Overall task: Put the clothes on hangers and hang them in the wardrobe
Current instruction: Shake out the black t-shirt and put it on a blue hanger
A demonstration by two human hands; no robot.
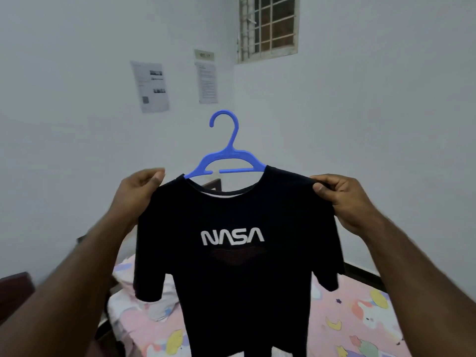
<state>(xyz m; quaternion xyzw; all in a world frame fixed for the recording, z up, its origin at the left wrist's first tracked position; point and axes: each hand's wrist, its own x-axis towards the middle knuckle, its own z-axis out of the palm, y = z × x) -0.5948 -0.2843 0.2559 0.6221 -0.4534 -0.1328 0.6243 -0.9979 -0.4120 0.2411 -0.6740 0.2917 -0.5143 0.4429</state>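
Black shirt [237,266] hangs on a blue hanger [226,161], held up in the air over the bed [360,318]. The left hand [136,194] pinches one shoulder, the right hand [340,199] pinches the other; the hook points up before the wall [77,124].

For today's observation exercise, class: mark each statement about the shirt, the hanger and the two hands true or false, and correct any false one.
1. The hanger is blue. True.
2. The T-shirt is white. False: it is black with white NASA lettering.
3. Both hands pinch the shirt's shoulders, left hand and right hand. True.
4. The shirt lies flat on the bed. False: it is held up in the air.
5. The hanger's hook is on a wardrobe rail. False: it hooks onto nothing.
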